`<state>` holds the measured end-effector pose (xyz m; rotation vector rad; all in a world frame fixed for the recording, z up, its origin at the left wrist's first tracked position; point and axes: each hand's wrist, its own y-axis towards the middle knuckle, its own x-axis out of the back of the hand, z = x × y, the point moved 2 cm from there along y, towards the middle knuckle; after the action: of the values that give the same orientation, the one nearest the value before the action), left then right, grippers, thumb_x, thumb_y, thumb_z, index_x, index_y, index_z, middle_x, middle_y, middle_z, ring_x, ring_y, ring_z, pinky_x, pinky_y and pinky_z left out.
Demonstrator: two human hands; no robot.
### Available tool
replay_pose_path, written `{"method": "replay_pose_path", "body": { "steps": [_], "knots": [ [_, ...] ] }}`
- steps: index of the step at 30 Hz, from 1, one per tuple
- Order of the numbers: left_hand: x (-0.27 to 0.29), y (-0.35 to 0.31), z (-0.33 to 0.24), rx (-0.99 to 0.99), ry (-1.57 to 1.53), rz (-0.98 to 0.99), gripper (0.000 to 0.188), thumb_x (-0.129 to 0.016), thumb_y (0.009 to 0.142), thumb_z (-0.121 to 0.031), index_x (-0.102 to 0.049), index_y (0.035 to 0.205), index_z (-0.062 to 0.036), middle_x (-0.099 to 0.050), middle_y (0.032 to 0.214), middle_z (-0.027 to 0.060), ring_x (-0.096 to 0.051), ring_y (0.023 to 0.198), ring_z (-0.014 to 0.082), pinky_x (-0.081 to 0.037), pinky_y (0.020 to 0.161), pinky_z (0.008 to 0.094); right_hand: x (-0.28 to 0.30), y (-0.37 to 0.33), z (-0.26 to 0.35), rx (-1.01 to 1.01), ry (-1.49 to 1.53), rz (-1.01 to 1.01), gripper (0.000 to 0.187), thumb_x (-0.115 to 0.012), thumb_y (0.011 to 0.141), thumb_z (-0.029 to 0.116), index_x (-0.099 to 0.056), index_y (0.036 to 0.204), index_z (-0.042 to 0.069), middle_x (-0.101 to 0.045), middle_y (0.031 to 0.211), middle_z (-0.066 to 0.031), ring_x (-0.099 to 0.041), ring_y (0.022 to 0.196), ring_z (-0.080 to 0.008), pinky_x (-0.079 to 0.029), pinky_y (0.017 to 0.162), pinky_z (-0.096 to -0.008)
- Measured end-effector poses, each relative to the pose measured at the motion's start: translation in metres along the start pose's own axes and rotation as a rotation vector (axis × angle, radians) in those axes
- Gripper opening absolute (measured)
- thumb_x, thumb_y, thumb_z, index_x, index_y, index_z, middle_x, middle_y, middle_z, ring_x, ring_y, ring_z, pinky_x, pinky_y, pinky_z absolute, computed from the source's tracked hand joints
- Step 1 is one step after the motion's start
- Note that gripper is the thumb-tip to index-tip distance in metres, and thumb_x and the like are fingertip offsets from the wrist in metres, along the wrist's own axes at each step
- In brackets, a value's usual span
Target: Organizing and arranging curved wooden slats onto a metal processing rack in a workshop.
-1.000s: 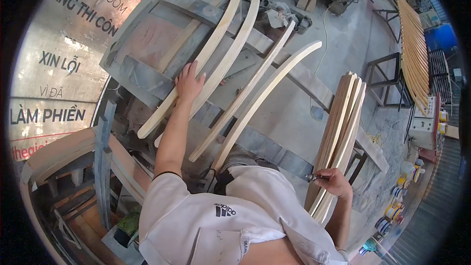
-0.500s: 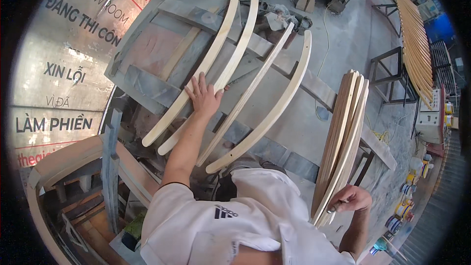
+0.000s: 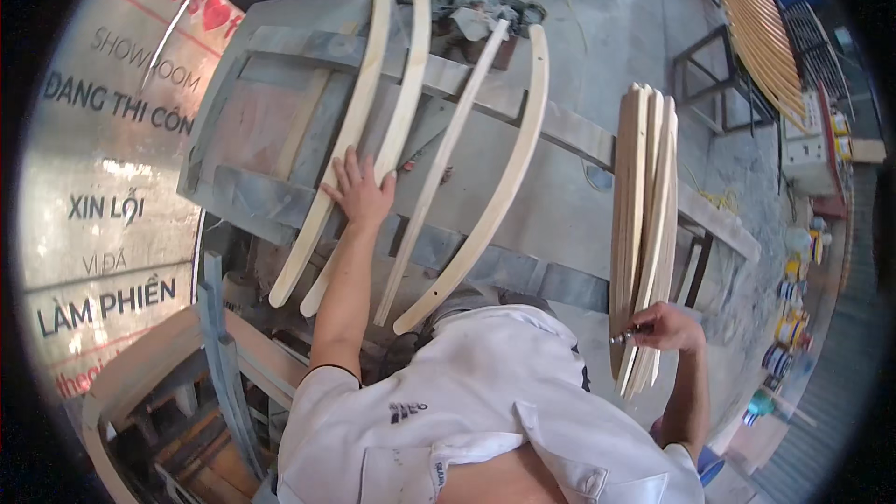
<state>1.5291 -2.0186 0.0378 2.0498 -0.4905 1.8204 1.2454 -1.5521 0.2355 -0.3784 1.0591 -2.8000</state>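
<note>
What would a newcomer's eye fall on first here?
Probably the four pale wooden strips across the middle, the left hand spread over the two leftmost. Next, right of them, the bundle of strips, its near end by the right hand, which holds a small metal object. The row of orange-brown slats at upper right also stands out.

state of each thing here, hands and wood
left hand: open, spread over the two leftmost strips
right hand: closed on a small tool
two leftmost strips: broad side up
third strip from left: narrow side up
fourth strip: broad side up, holed near both ends
strip bundle: packed side by side
</note>
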Motion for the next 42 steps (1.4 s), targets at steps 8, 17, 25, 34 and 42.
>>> {"method": "replay_pose_path", "body": {
  "steps": [8, 17, 25, 34, 42],
  "knots": [
    [-0.03, -0.008, -0.007, -0.199, 0.197, -0.284, 0.058, -0.059, 0.092, -0.043, -0.051, 0.135, -0.0061, -0.047, 0.142, 0.0188, -0.043, 0.133, 0.0383, -0.034, 0.103, 0.0621, -0.032, -0.005, -0.034, -0.116, -0.297, -0.154, 0.032, -0.072, 0.083, 0.029, -0.063, 0.075, 0.0, -0.062, 0.068, -0.0192, -0.06, 0.065, -0.0362, -0.044, 0.062, -0.0459],
    [-0.024, -0.152, -0.251, -0.954, -0.781, 0.658, 0.034, -0.064, 0.087, -0.017, -0.062, 0.115, 0.001, -0.063, 0.116, 0.0211, -0.059, 0.11, 0.0391, -0.046, 0.097, 0.0448, -0.093, -0.076, -0.093, -0.191, -0.062, -0.286, 0.03, -0.072, 0.081, 0.029, -0.063, 0.079, 0.0, -0.063, 0.07, -0.0202, -0.061, 0.069, -0.0399, -0.046, 0.063, -0.0474],
    [-0.077, -0.183, -0.285, -0.727, -0.175, 0.583, 0.062, -0.06, 0.086, -0.055, -0.061, 0.126, -0.0077, -0.064, 0.122, 0.0155, -0.059, 0.116, 0.0319, -0.046, 0.097, 0.047, -0.077, -0.142, -0.16, -0.251, 0.361, -0.175, 0.022, -0.076, 0.084, 0.008, -0.07, 0.102, -0.002, -0.066, 0.08, -0.0003, -0.055, 0.073, -0.0076, -0.046, 0.064, -0.026],
    [-0.104, -0.164, -0.271, -0.6, 0.107, 1.021, 0.095, -0.05, 0.072, -0.087, -0.07, 0.116, -0.0049, -0.067, 0.119, 0.0147, -0.064, 0.112, 0.0328, -0.049, 0.09, 0.0493, -0.002, -0.12, -0.158, -0.284, 0.329, -0.107, 0.019, -0.077, 0.085, 0.01, -0.07, 0.093, -0.005, -0.067, 0.076, -0.0019, -0.056, 0.07, -0.0069, -0.044, 0.061, -0.0257],
    [-0.1, -0.157, -0.272, -0.572, -0.008, 1.008, 0.096, -0.049, 0.072, -0.087, -0.071, 0.113, -0.0023, -0.068, 0.117, 0.0161, -0.064, 0.111, 0.0326, -0.049, 0.093, 0.047, 0.006, -0.101, -0.178, -0.171, 0.208, -0.117, 0.018, -0.077, 0.085, 0.011, -0.068, 0.09, -0.004, -0.058, 0.068, 0.0017, -0.048, 0.062, -0.0063, -0.037, 0.055, -0.0242]
  ]
}}
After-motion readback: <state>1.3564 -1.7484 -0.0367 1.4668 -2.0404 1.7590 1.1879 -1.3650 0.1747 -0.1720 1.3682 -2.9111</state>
